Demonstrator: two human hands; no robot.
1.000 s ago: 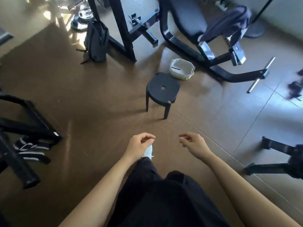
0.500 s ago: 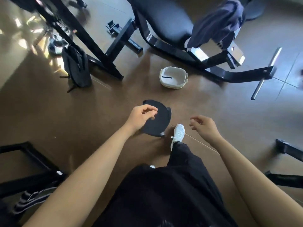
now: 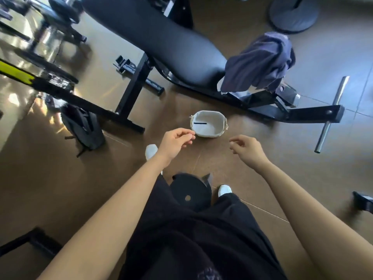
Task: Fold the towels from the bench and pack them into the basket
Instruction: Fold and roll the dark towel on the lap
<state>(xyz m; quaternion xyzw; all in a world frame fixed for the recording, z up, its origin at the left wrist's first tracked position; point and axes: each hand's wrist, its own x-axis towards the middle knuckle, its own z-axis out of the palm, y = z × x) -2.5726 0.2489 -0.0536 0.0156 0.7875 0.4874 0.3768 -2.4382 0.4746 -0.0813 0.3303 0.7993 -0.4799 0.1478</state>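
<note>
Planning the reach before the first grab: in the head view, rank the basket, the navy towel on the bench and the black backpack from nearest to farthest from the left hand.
1. basket: on the floor, just past the left hand fingertips.
2. black backpack: on the floor to its left, leaning by the bench frame.
3. navy towel: draped over the bench end, up and to the right.

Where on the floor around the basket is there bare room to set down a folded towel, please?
Bare floor lies between the basket and the backpack, and right of the basket toward the chrome bar. Behind it, the bench frame crowds close; the stool sits between the person's legs.
</note>
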